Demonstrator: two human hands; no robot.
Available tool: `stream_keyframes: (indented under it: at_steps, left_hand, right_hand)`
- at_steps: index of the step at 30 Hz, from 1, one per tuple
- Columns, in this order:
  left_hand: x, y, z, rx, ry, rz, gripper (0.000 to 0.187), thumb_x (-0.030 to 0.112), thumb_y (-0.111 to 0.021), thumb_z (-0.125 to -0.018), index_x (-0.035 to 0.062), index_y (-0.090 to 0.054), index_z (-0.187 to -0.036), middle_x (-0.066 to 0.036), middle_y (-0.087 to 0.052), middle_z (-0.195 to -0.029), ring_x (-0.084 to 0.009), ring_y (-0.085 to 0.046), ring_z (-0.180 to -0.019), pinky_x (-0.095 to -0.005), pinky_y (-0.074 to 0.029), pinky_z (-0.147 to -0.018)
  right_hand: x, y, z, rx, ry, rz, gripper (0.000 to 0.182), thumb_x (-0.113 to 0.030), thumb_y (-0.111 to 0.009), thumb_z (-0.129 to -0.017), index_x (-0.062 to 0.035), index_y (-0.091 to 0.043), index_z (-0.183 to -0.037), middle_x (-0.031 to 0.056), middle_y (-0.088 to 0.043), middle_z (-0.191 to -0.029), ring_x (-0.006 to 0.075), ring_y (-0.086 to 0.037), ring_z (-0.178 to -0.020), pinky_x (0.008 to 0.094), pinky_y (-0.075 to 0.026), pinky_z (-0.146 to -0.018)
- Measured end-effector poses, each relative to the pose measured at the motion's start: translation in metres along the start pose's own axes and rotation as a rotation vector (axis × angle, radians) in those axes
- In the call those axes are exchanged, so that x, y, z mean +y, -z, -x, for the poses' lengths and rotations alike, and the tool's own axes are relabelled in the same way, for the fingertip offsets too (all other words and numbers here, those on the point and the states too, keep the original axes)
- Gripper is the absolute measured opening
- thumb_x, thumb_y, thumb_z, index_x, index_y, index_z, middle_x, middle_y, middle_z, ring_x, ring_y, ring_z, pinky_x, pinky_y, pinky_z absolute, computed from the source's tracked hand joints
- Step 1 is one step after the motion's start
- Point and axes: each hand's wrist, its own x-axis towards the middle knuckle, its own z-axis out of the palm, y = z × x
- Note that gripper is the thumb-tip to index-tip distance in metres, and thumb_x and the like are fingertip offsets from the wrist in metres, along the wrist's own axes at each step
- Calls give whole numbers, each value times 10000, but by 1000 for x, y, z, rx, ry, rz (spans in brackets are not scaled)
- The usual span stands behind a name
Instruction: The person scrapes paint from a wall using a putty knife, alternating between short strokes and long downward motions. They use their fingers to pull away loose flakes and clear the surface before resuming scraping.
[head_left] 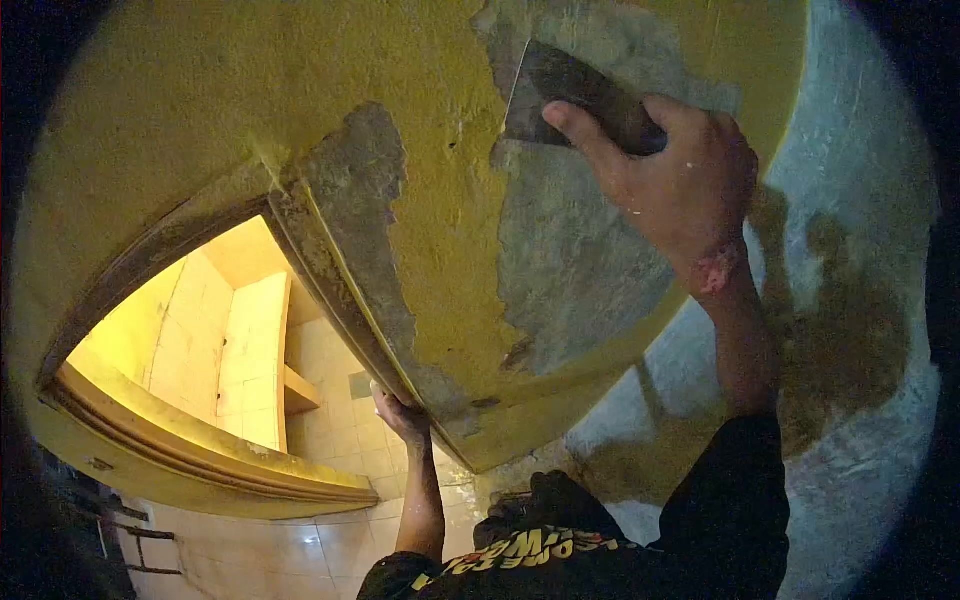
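Note:
My right hand (pixel 690 180) is wrapped round a dark, flat scraper (pixel 585 95), with the thumb lying along its face. The scraper's straight edge rests at the border of the yellow paint on the wall (pixel 450 200), beside a large bare grey patch (pixel 570 260). Lower down, my left hand (pixel 402 412) is at the edge of the door or window frame (pixel 330 265); its fingers are partly hidden behind that edge, so their hold is unclear. Another grey patch (pixel 360 180) shows next to the frame.
Through the opening, a lit room with tiled walls (pixel 250 340) and a ledge (pixel 298 390) is visible. A pale blue wall (pixel 850 130) with shadows stands at the right. Dark rungs (pixel 150 535), perhaps of a ladder, are at the lower left above a tiled floor (pixel 260 550).

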Motion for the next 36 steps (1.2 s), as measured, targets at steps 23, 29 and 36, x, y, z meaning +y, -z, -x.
stream_keyframes:
  at_steps: [23,29,36]
  left_hand:
    - [-27,7,-2,6,-17,-31,592,569,-411,-871,-14,-498,-926,-93,-461,-883,-169,-483,-775,-317,-417,-679]
    - [27,-7,0,55,2,-99,649,615,-364,-864,-19,-498,-892,-62,-459,-707,-170,-470,-629,-309,-412,-591]
    - [28,-9,2,61,-38,-56,705,671,-334,-852,-16,-487,-898,-52,-469,-717,-151,-455,-642,-300,-401,-571]
  right_hand:
    - [2,9,-3,-18,-4,83,624,-641,-660,-663,-17,-654,-665,204,-610,-619,377,-621,-609,432,-496,-576]
    - [-11,7,-7,-11,61,62,609,-637,-654,-673,-28,-663,-691,187,-613,-611,369,-625,-612,418,-501,-581]
    - [-3,12,-9,52,86,214,643,-675,-630,-662,-36,-674,-718,204,-618,-636,386,-626,-635,433,-504,-611]
